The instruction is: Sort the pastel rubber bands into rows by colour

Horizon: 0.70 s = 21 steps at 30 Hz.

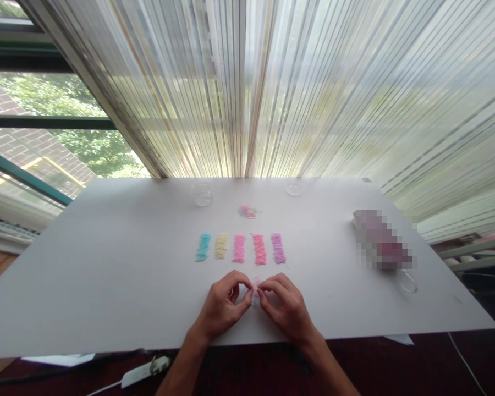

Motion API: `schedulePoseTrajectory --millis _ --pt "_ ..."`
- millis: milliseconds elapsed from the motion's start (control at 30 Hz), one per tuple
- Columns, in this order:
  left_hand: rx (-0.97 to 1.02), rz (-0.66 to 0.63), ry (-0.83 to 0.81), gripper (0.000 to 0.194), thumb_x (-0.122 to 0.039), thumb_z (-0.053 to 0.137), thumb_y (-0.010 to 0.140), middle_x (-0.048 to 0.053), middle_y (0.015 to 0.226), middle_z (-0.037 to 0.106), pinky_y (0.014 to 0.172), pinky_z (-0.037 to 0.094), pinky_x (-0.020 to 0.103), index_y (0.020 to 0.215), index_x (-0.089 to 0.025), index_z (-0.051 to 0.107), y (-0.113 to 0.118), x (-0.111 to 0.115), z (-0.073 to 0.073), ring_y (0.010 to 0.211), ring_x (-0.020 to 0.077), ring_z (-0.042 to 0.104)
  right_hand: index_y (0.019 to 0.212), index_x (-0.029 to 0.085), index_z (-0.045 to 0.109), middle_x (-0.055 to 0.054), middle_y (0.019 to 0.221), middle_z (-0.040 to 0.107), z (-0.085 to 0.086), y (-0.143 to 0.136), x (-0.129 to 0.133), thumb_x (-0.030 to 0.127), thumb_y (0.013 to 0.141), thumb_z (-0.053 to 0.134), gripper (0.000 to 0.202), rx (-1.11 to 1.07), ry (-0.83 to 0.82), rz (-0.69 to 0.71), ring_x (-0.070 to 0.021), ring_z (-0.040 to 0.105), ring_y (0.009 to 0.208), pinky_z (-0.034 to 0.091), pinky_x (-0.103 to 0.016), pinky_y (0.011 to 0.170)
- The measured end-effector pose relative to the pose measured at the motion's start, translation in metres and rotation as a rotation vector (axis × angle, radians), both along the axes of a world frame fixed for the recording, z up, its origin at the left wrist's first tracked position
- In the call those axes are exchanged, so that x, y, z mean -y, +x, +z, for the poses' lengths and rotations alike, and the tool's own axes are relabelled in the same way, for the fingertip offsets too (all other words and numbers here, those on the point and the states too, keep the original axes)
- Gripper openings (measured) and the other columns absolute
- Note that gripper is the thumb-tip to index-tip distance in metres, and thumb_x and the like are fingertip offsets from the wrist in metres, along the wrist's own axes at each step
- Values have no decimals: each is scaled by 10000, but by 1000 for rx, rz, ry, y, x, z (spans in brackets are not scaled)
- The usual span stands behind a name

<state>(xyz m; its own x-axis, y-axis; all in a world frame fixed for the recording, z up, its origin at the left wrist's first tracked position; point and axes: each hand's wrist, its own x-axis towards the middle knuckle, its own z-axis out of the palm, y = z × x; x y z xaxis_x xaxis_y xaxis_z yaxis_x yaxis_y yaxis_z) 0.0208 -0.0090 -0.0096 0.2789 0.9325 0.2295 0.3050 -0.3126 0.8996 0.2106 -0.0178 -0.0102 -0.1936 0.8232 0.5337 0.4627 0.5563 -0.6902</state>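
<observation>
My left hand (228, 301) and my right hand (287, 304) meet near the table's front edge. Thumb and forefinger of each are pinched together, fingertips almost touching. What they pinch is too small to make out. Just under the fingertips lies a small pastel pile (255, 301) of thin pieces, partly hidden by the hands. Beyond the hands, small thin pieces are laid in upright strips by colour: teal (203, 247), pale yellow (221, 246), pink (239, 248), coral pink (259, 249) and purple (278, 248). Farther back sits a loose mixed-colour heap (247, 211).
A clear round container (202, 194) stands at the back left of the white table (119, 264), and a clear round dish or lid (293, 189) at the back right. On the right lies a blurred-out reddish object (381, 239) with a loop. Stringy curtains (239, 88) hang behind.
</observation>
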Motion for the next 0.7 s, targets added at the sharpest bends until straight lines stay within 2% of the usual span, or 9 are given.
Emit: schedulePoseTrajectory --millis 367,533,700 --pt "-49 13 15 23 -214 621 924 -14 800 619 511 395 189 916 -197 633 -1 1 -1 550 79 449 955 219 679 -31 818 667 1 0 1 137 937 629 98 -16 2 -11 -172 648 752 561 -282 683" --pt "-147 19 70 53 -232 608 941 -8 813 647 547 420 206 931 -201 651 0 3 5 568 91 477 931 218 671 -25 806 657 1 0 1 146 940 623 86 -22 -6 -20 -166 639 742 552 -275 678" --pt "-196 61 113 103 -257 593 961 3 855 692 591 460 208 942 -206 680 -19 -8 14 603 101 522 910 215 664 -21 799 654 0 1 0 136 940 605 102 -30 -33 -37 -163 638 741 544 -271 683"
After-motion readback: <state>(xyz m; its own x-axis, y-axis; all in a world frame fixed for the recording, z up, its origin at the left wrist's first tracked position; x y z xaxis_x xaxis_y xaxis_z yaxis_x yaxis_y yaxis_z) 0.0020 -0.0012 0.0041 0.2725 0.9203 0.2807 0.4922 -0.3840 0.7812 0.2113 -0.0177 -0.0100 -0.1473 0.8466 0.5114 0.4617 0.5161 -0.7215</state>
